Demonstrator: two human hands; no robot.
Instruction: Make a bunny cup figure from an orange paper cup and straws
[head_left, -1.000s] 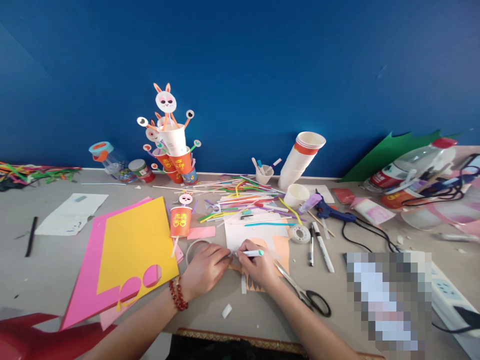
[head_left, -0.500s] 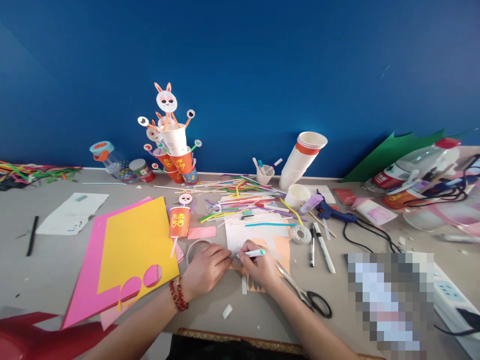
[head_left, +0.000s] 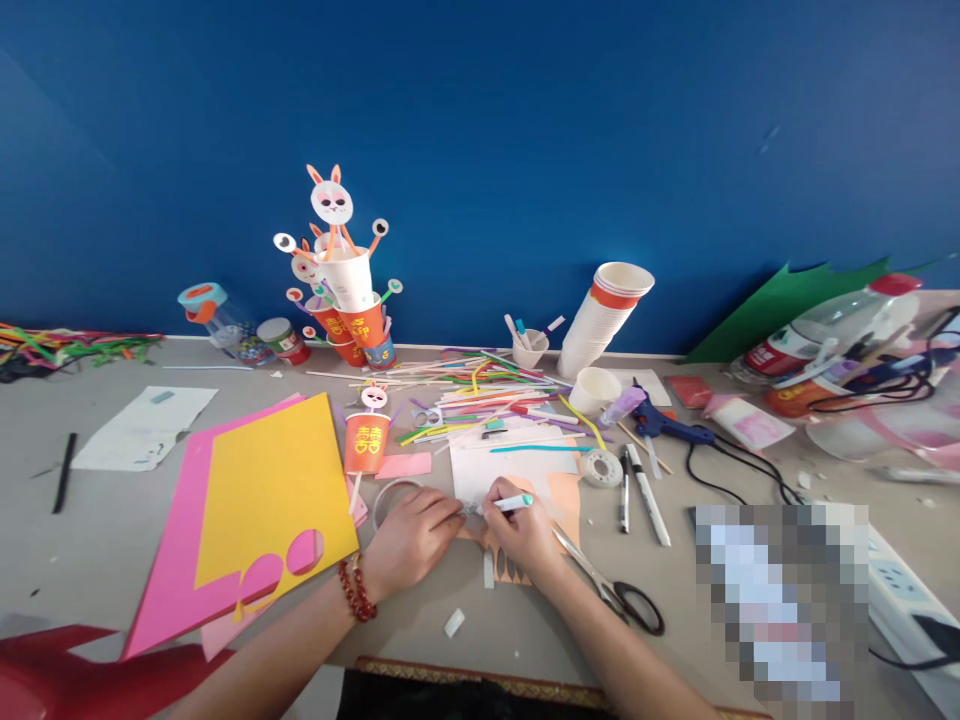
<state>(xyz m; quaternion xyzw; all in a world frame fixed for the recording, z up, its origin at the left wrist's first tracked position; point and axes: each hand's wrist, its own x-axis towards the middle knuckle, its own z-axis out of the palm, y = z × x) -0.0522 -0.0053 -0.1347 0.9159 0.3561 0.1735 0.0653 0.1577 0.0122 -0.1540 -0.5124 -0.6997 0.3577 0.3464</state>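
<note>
My right hand (head_left: pixel 517 520) is closed around a white marker (head_left: pixel 513 503) with a green end, its tip pointing left over small pieces that I cannot make out. My left hand (head_left: pixel 416 535) rests on the table beside it, fingertips pressed together near the marker tip; what they hold, if anything, is hidden. A clear round rim (head_left: pixel 386 497) shows behind my left hand. Under and beyond my right hand lie white paper (head_left: pixel 469 465) and cut orange paper (head_left: pixel 568 500). A red paper cup (head_left: pixel 367 444) with a small rabbit face stands behind my left hand.
Yellow paper (head_left: pixel 270 480) lies on pink paper at left. Scissors (head_left: pixel 607 590), tape (head_left: pixel 601 468), pens and a blue glue gun (head_left: pixel 667 425) are at right. Many straws (head_left: pixel 495 385) lie behind, with decorated cups (head_left: pixel 349 280) and a tilted cup stack (head_left: pixel 604 320) by the blue wall.
The small red rabbit cup has shifted slightly right and turned. The marker in my right hand has tilted a little; my left hand is almost unmoved.
</note>
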